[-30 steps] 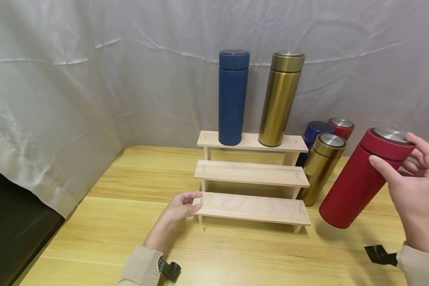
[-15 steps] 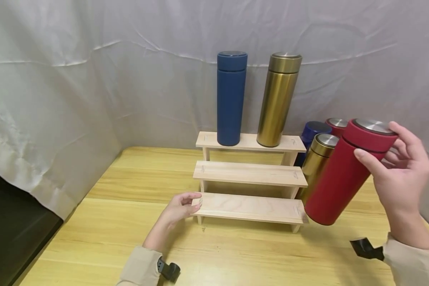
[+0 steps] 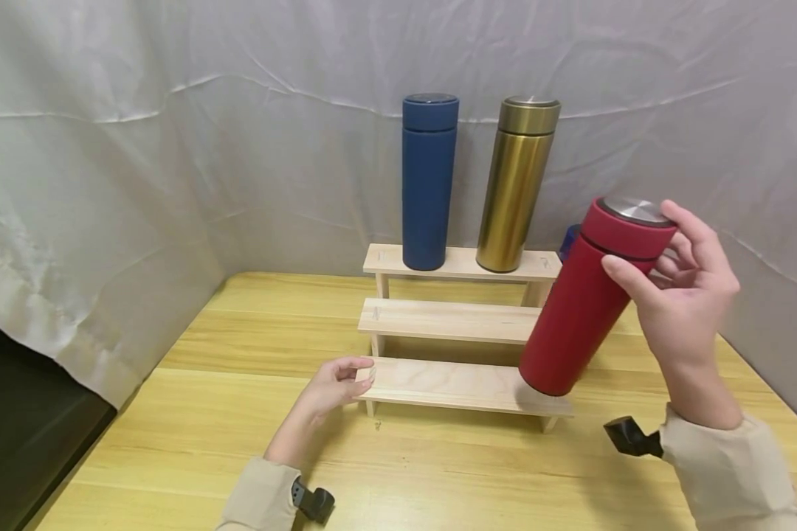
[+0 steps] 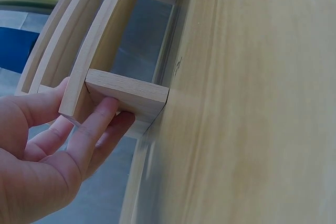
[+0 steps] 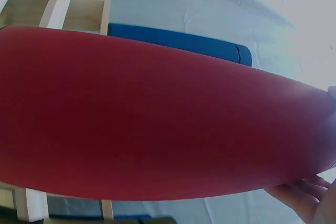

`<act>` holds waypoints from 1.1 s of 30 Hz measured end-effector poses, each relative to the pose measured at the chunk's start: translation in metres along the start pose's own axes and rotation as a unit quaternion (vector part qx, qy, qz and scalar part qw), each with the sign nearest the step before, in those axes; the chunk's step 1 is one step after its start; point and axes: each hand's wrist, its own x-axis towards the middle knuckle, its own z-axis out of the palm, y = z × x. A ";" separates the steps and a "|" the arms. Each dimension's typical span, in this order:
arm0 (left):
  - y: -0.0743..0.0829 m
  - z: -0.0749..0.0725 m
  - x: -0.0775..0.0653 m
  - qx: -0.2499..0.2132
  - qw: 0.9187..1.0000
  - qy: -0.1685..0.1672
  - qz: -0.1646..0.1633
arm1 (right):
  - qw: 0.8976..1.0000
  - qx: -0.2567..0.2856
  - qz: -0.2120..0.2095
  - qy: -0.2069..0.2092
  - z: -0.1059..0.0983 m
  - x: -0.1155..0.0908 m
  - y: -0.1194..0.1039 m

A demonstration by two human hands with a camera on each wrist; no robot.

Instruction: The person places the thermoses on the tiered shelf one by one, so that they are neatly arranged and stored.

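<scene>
My right hand grips a red thermos round its upper part, just at the silver-topped lid. The thermos leans, with its base over the right end of the lowest step, and it fills most of the right wrist view. At the left end of that step, my left hand pinches the edge of a three-tier wooden stand; in the left wrist view the thumb lies above the board and the fingers below. On the top tier stand a blue thermos and a gold thermos, side by side.
Behind the held thermos, a bit of a dark blue lid shows; anything else there is hidden. The stand rests on a yellow wooden table. Grey cloth hangs behind and at the sides. A black surface lies at the far left.
My right hand has carried the red thermos leftward and slightly up, from beside the stand to over its lowest step. It now covers the bottles at the right. The left hand has stayed put.
</scene>
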 end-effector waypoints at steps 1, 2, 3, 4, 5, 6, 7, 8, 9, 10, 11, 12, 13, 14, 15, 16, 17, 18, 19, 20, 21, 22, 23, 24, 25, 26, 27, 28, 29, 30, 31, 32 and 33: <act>0.000 0.000 0.000 0.000 1.000 -0.001 0.001 | 1.000 0.004 -0.002 0.000 0.003 0.001 0.001; 0.000 0.000 0.000 0.000 1.000 -0.002 0.001 | 1.000 0.006 -0.002 0.000 0.007 0.001 0.003; 0.000 0.000 -0.001 0.000 1.000 -0.003 0.001 | 1.000 0.009 -0.001 -0.001 0.010 0.002 0.004; 0.000 0.000 -0.001 0.001 1.000 -0.003 0.002 | 1.000 0.010 0.000 0.000 0.013 0.002 0.006; 0.001 0.000 -0.001 0.001 1.000 -0.003 0.002 | 1.000 0.013 0.002 -0.001 0.016 0.002 0.007; 0.001 0.000 -0.001 0.002 1.000 -0.003 0.002 | 1.000 0.014 0.003 -0.002 0.019 0.003 0.009; 0.001 0.000 -0.001 0.001 1.000 -0.002 0.002 | 1.000 0.016 0.005 -0.004 0.022 0.003 0.010; 0.001 0.000 -0.001 0.001 1.000 -0.002 0.001 | 1.000 0.015 0.005 -0.007 0.026 0.003 0.012; 0.001 0.000 -0.001 0.000 1.000 -0.001 0.001 | 1.000 0.014 0.006 -0.009 0.029 0.004 0.013; 0.001 0.000 -0.001 -0.001 1.000 -0.001 0.001 | 1.000 0.010 0.005 -0.013 0.033 0.004 0.014; 0.001 -0.001 -0.001 -0.002 1.000 -0.001 0.000 | 1.000 0.006 0.003 -0.018 0.037 0.005 0.015; 0.001 -0.001 -0.001 -0.003 1.000 -0.001 0.000 | 1.000 0.004 0.000 -0.021 0.041 0.005 0.017; 0.000 -0.001 -0.001 -0.003 1.000 0.000 0.000 | 1.000 0.000 -0.003 -0.026 0.044 0.006 0.019; 0.000 -0.001 0.000 -0.004 1.000 -0.001 0.000 | 1.000 -0.002 -0.007 -0.029 0.048 0.006 0.021; 0.000 0.000 0.000 -0.003 1.000 -0.002 0.001 | 0.999 0.000 -0.006 -0.032 0.051 0.006 0.023; 0.001 0.000 0.000 -0.003 1.000 -0.002 0.001 | 0.999 0.001 -0.007 -0.035 0.054 0.006 0.025; 0.001 0.000 -0.001 -0.003 1.000 -0.003 0.001 | 0.999 0.001 -0.010 -0.038 0.057 0.007 0.027; 0.001 0.000 -0.001 -0.003 1.000 -0.004 0.002 | 0.999 0.001 -0.012 -0.041 0.059 0.007 0.030; 0.001 0.000 -0.001 -0.003 1.000 -0.005 0.002 | 0.999 0.000 -0.013 -0.043 0.062 0.007 0.032; 0.002 0.000 -0.001 -0.003 1.000 -0.006 0.003 | 0.999 0.001 -0.014 -0.046 0.065 0.007 0.035; 0.002 0.000 -0.001 -0.003 1.000 -0.006 0.003 | 0.999 0.000 -0.014 -0.049 0.068 0.008 0.037; 0.002 0.000 -0.001 -0.002 1.000 -0.007 0.002 | 0.999 -0.003 -0.015 -0.051 0.071 0.008 0.040; 0.002 0.000 -0.001 -0.002 1.000 -0.006 0.002 | 0.998 -0.006 -0.017 -0.054 0.074 0.008 0.043; 0.002 0.000 -0.001 -0.002 1.000 -0.005 0.002 | 0.998 -0.007 -0.015 -0.054 0.077 0.009 0.046; 0.001 0.000 -0.001 -0.001 1.000 -0.004 0.002 | 0.998 -0.010 -0.014 -0.055 0.080 0.009 0.048; 0.001 0.000 -0.001 -0.001 1.000 -0.004 0.001 | 0.998 -0.017 -0.015 -0.056 0.083 0.009 0.051; 0.001 0.000 -0.001 -0.001 1.000 -0.003 0.001 | 0.998 -0.023 -0.016 -0.057 0.086 0.009 0.054; 0.001 0.000 -0.001 -0.001 1.000 -0.002 0.000 | 0.998 -0.033 -0.019 -0.059 0.089 0.010 0.056; 0.001 0.000 -0.001 -0.001 1.000 -0.002 0.000 | 0.997 -0.043 -0.022 -0.062 0.091 0.010 0.059; 0.001 0.000 -0.001 -0.001 1.000 -0.002 0.000 | 0.996 -0.052 -0.024 -0.064 0.094 0.010 0.061; 0.001 0.000 -0.001 -0.001 1.000 -0.002 0.001 | 0.996 -0.062 -0.025 -0.065 0.096 0.010 0.063; 0.001 0.000 -0.001 -0.001 1.000 -0.003 0.001 | 0.995 -0.066 -0.022 -0.066 0.099 0.011 0.064; 0.001 0.000 -0.001 -0.001 1.000 -0.004 0.002 | 0.995 -0.071 -0.019 -0.068 0.101 0.011 0.066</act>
